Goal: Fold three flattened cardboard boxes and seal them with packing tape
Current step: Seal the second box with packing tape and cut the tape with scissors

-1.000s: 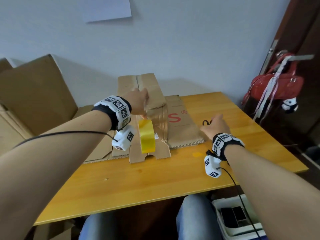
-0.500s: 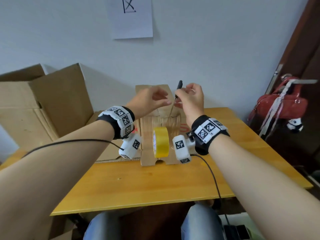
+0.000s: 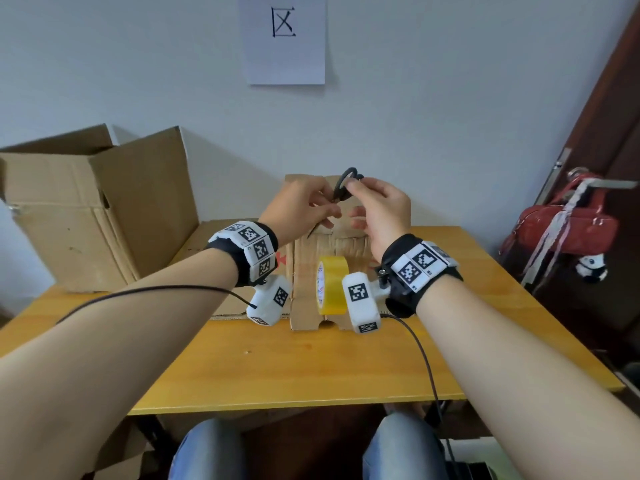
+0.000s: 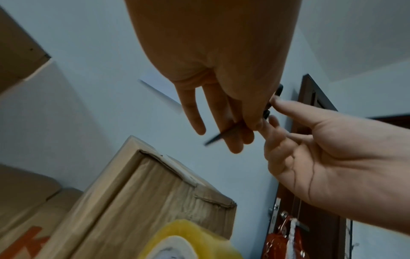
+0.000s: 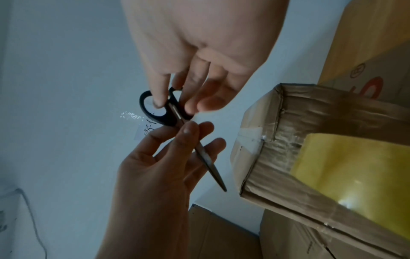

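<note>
A pair of black-handled scissors (image 3: 341, 190) is held in the air above a small folded cardboard box (image 3: 304, 271). My left hand (image 3: 323, 211) pinches the blades (image 5: 207, 160), whose tip points down and to the left. My right hand (image 3: 367, 202) holds the handle rings (image 5: 155, 112) with its fingertips. A yellow roll of packing tape (image 3: 332, 285) stands on edge on the box's near flap. The box sits on flattened cardboard (image 3: 207, 244) lying on the table. In the left wrist view the blade tip (image 4: 211, 141) pokes out below my left fingers (image 4: 237, 136).
A large open cardboard box (image 3: 104, 209) stands at the table's left back corner. The wooden table (image 3: 311, 368) has bare surface in front of the small box. A red bag (image 3: 568, 226) hangs on the door at right. A sheet of paper (image 3: 285, 39) is stuck to the wall.
My right hand lifted the scissors off the table and my left hand left the box to meet it. The scissors have since tilted, with the blades now between my left fingers.
</note>
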